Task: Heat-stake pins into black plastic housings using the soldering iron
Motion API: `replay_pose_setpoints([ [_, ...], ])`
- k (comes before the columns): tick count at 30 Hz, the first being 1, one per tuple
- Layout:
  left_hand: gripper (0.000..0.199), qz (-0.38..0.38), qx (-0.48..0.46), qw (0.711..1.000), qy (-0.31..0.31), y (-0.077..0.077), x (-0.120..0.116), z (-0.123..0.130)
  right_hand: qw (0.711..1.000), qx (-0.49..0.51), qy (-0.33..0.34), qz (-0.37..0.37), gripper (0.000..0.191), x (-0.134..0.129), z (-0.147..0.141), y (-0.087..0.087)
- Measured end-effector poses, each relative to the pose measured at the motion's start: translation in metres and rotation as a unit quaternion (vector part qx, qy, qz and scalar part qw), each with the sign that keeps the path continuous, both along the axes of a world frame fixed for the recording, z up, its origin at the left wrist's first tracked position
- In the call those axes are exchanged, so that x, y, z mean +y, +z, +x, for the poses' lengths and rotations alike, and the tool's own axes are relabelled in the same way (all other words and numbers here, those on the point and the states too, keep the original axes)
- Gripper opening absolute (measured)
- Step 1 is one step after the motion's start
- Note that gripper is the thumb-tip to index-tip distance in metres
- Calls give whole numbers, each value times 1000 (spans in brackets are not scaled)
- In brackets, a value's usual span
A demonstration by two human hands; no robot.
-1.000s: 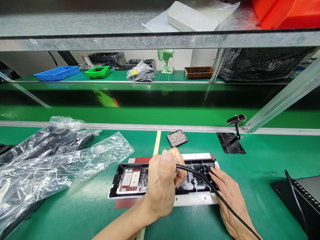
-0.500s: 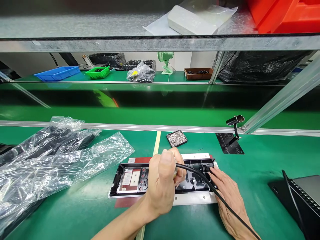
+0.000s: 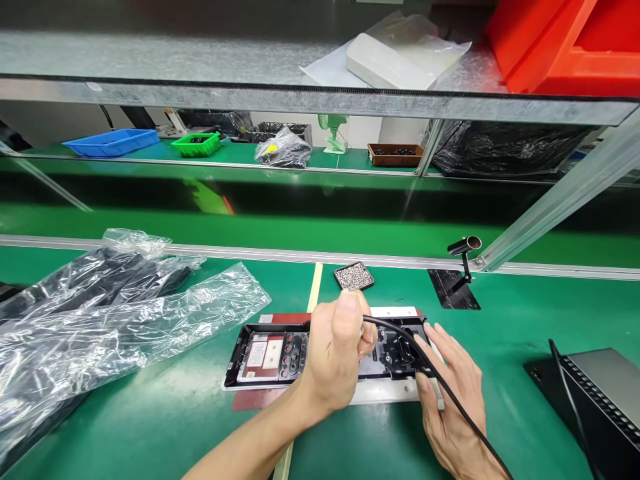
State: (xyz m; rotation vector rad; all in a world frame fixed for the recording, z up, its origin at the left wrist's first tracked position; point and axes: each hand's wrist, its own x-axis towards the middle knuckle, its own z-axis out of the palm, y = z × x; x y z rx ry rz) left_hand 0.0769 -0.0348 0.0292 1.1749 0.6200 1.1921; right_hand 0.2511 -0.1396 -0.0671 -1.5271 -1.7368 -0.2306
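Note:
A long black panel housing [image 3: 240, 357] lies on a fixture of white metal and dark red pieces [image 3: 253, 400] on the green bench. My left hand [image 3: 335, 350] is closed in a fist over the middle of the housing, around something mostly hidden, from which a black cable [image 3: 450, 393] runs off to the lower right. At the right end of the housing rests my right hand [image 3: 453, 390], its thumb and fingers apart along the edge. Behind the housing sits a small black tray of silvery small parts [image 3: 354, 276].
Clear plastic bags with dark parts [image 3: 115, 320] cover the left of the bench. A black holder [image 3: 465, 247] stands at the back right, with a black and grey device [image 3: 590, 400] at the right. A metal shelf [image 3: 250, 97] crosses overhead.
My left hand has shifted slightly right over the housing. My right hand has moved onto the housing's right end, thumb now at the near edge. The camera view has tilted a little.

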Motion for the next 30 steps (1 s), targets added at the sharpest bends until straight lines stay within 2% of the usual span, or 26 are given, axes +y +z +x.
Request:
replay_pose_setpoints([
  [3,56,2,4,1000,-8,0,1,2,999,50,13,12,61,15,-17,17],
  [5,56,3,8,1000,-11,0,1,3,995,79,55,21,56,28,-27,29],
  [7,56,12,13,1000,-11,0,1,2,987,109,114,13,58,42,-36,41],
  [12,61,48,67,997,3,2,1,0,943,245,222,-49,88,74,-53,68],
  [14,63,66,88,994,4,2,2,-1,916,301,257,-57,91,85,-59,81],
  [16,63,84,90,992,18,1,3,-1,892,339,294,-59,85,95,-64,93],
  [22,56,102,59,992,35,2,5,-1,834,383,393,-58,40,112,-74,117],
  [25,51,137,77,986,60,3,5,-3,833,382,395,-64,35,114,-76,123],
  [30,52,169,126,971,112,-6,7,-5,843,348,386,-139,37,113,-72,130],
])
